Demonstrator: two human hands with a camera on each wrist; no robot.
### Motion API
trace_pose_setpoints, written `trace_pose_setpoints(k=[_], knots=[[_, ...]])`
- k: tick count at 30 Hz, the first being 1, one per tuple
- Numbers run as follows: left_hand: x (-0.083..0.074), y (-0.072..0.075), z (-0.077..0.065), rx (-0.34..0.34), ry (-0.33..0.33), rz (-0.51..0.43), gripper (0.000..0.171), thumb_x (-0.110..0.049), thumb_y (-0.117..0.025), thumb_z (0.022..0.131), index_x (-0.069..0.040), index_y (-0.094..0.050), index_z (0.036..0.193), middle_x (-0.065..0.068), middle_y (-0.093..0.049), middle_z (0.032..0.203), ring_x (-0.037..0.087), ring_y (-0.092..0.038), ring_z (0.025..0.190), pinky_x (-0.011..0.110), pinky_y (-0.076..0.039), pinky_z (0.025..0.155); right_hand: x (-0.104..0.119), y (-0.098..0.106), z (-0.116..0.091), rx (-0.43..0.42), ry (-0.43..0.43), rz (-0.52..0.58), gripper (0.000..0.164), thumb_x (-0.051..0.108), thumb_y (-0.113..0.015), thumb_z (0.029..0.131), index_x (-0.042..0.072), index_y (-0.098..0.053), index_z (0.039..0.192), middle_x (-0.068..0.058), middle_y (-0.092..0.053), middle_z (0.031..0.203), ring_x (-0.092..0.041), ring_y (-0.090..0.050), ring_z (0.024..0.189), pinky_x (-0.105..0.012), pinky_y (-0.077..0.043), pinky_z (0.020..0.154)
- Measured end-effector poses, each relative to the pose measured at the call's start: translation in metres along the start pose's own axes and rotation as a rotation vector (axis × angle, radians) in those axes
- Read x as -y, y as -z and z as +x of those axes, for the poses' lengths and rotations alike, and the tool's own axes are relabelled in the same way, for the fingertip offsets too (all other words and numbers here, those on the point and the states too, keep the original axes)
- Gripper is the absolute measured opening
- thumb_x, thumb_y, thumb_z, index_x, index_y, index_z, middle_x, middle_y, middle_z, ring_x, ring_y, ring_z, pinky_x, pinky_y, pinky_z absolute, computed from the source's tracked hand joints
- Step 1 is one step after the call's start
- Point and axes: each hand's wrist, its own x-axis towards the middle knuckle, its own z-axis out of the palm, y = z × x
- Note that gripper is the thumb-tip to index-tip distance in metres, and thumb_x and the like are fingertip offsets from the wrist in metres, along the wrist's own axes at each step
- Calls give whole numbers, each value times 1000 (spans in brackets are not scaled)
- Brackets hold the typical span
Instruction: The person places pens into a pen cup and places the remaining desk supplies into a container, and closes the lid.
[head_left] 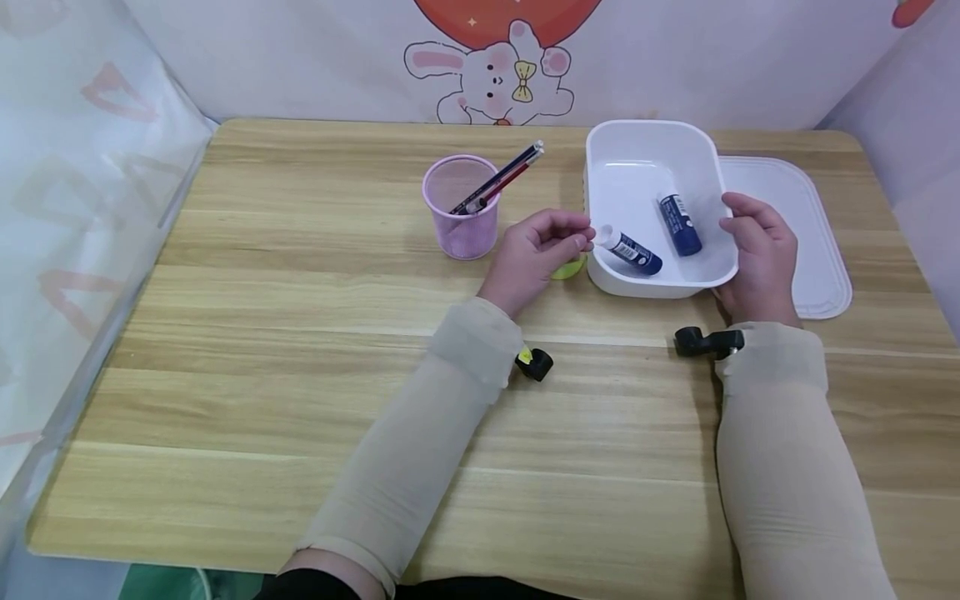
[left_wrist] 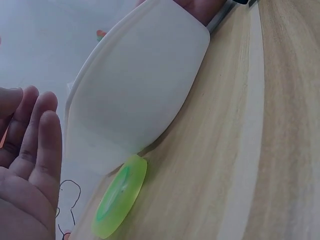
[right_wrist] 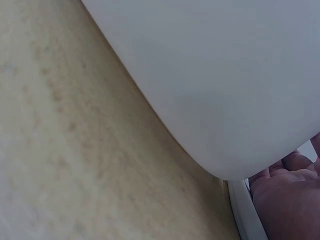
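A white plastic box (head_left: 651, 175) stands at the back right of the table, with two blue glue sticks in it. One glue stick (head_left: 635, 253) leans at the near left of the box, its white end by the rim; the other glue stick (head_left: 680, 225) lies farther right. My left hand (head_left: 538, 254) hovers at the box's left rim, fingers loosely bent, with nothing visible between them in the left wrist view. With my right hand (head_left: 761, 258) I grip the box's right rim. A flat round yellow-green thing (left_wrist: 122, 197) lies beside the box, below my left hand.
Left of the box, a pink mesh cup (head_left: 467, 233) holds pencils (head_left: 501, 179) that lean right. A white lid (head_left: 817, 250) lies flat on the wooden table (head_left: 285, 333), right of the box and partly behind my right hand. A printed cloth (head_left: 300, 58) hangs behind the table.
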Motion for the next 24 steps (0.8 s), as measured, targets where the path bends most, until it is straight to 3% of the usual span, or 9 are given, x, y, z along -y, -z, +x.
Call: trace_pose_setpoints(k=[10,18,24], knots=[[2,8,2,-61,-106,112,21,-5,-66,96,-2,-67,117,7,-70,113,14,-64,105,23,-52,94,0,0,0,4,-3,7,28,-7,-56,93,-5,-67,119,-9,-52,138,-22,-46,134,-28,-51,97],[4,12,3,-119,-94,132,34,-4,-67,95,-7,-62,128,1,-66,126,7,-57,119,21,-41,108,0,0,0,2,-6,-5,29,-6,-57,93,-4,-67,120,-9,-52,139,-22,-46,134,-28,-51,97],[6,14,4,-144,3,199,50,-14,-72,94,-16,-54,141,-7,-54,144,6,-46,134,28,-35,115,0,0,0,2,-12,-10,29,-6,-56,93,-3,-67,121,-8,-52,140,-21,-46,135,-28,-50,98]])
